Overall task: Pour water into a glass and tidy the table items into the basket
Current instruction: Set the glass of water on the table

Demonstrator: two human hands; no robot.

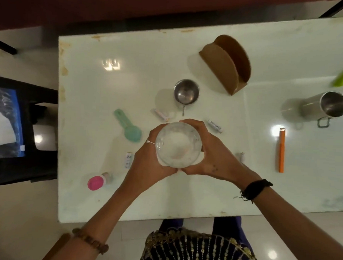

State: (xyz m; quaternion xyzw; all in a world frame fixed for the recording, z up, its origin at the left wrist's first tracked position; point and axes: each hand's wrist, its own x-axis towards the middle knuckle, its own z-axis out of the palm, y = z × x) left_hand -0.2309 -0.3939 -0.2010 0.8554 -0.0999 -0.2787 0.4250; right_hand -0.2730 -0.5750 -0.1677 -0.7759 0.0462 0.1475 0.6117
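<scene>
A clear glass is being gripped from both sides by the left hand and right hand above the white table.

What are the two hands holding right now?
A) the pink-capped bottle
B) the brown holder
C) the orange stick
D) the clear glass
D: the left hand and the right hand both wrap around the clear glass, while the orange stick, the pink-capped bottle and the brown holder sit untouched on the table.
</scene>
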